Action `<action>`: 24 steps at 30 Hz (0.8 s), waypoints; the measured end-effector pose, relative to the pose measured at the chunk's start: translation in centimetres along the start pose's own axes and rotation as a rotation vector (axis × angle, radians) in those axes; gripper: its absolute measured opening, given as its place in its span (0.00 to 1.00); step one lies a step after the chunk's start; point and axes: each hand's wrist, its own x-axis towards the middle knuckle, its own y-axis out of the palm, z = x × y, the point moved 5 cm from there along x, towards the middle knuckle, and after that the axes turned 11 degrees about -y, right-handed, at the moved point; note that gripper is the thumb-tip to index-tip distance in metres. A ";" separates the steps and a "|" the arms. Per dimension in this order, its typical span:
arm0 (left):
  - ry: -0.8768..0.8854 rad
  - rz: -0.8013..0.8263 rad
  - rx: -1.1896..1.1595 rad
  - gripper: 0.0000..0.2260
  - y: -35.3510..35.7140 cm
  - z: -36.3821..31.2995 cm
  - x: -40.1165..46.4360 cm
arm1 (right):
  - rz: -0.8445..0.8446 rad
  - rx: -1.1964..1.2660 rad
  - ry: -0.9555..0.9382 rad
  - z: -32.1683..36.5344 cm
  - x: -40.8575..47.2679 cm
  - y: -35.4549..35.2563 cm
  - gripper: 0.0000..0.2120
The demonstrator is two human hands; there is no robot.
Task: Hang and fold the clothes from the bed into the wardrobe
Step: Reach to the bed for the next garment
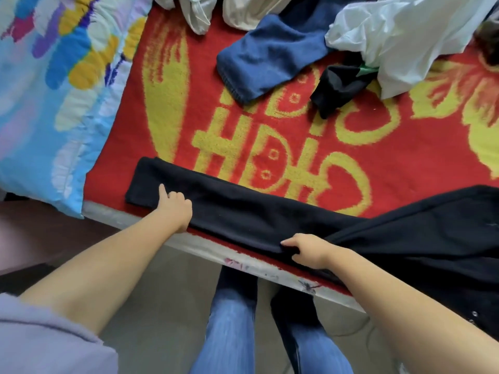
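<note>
A black garment [270,211] lies stretched along the near edge of the bed, one long sleeve or leg reaching left, its bulk at the right. My left hand [175,205] rests on the left part of it, index finger straight, the other fingers curled. My right hand [305,249] pinches a fold of the black cloth near the bed edge. Farther back lie a blue garment [267,58], a small black garment [337,87] and a white garment [405,36].
The bed carries a red blanket [205,85] with yellow patterns. A colourful quilt [48,90] covers its left side. More pale clothes [216,9] lie at the far edge. My legs in blue jeans [232,325] stand on the floor against the bed edge.
</note>
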 end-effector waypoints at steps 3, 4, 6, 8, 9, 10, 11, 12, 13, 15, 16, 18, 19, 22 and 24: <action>0.191 0.055 -0.168 0.13 -4.4 -5.0 -1.3 | -0.134 -0.055 0.046 -2.8 -3.1 -3.3 0.29; 0.265 0.046 -0.278 0.13 -6.1 -7.2 -2.2 | -0.201 -0.088 0.097 -4.6 -4.7 -4.8 0.29; 0.390 0.011 -0.491 0.14 -9.5 -12.2 -4.1 | -0.305 -0.183 0.226 -9.1 -8.4 -7.4 0.27; 0.493 0.004 -0.646 0.15 -12.3 -17.6 -6.0 | -0.342 -0.272 0.363 -14.4 -11.9 -9.5 0.26; 0.521 0.013 -0.698 0.15 -13.4 -20.1 -6.8 | -0.344 -0.290 0.422 -17.0 -13.4 -10.3 0.25; 0.528 0.010 -0.731 0.15 -14.3 -22.4 -7.4 | -0.346 -0.299 0.469 -19.5 -14.8 -11.0 0.25; 0.519 -0.011 -0.744 0.15 -15.0 -24.5 -7.8 | -0.351 -0.309 0.503 -21.8 -15.9 -11.3 0.25; 0.498 -0.042 -0.742 0.14 -15.7 -26.2 -8.0 | -0.357 -0.321 0.528 -23.8 -16.9 -11.4 0.25; 0.471 -0.069 -0.735 0.15 -16.2 -27.5 -8.0 | -0.363 -0.328 0.546 -25.6 -17.6 -11.3 0.27; 0.419 -0.114 -0.746 0.15 -17.0 -29.3 -8.0 | -0.375 -0.337 0.556 -28.1 -18.3 -10.9 0.31; 0.402 -0.139 -0.763 0.15 -17.3 -29.7 -7.9 | -0.384 -0.338 0.556 -28.9 -18.4 -10.7 0.33; 0.400 -0.183 -0.800 0.16 -17.7 -30.2 -8.1 | -0.401 -0.342 0.564 -30.0 -18.6 -10.5 0.39; 0.411 -0.200 -0.819 0.16 -17.9 -30.4 -8.3 | -0.414 -0.347 0.563 -30.4 -18.7 -10.5 0.41; 0.421 -0.284 -0.827 0.10 -18.3 -31.1 -9.1 | -0.428 -0.403 0.513 -31.2 -18.9 -10.7 0.36; 0.389 -0.420 -0.791 0.07 -18.4 -31.3 -10.1 | -0.428 -0.482 0.483 -31.2 -19.5 -10.9 0.28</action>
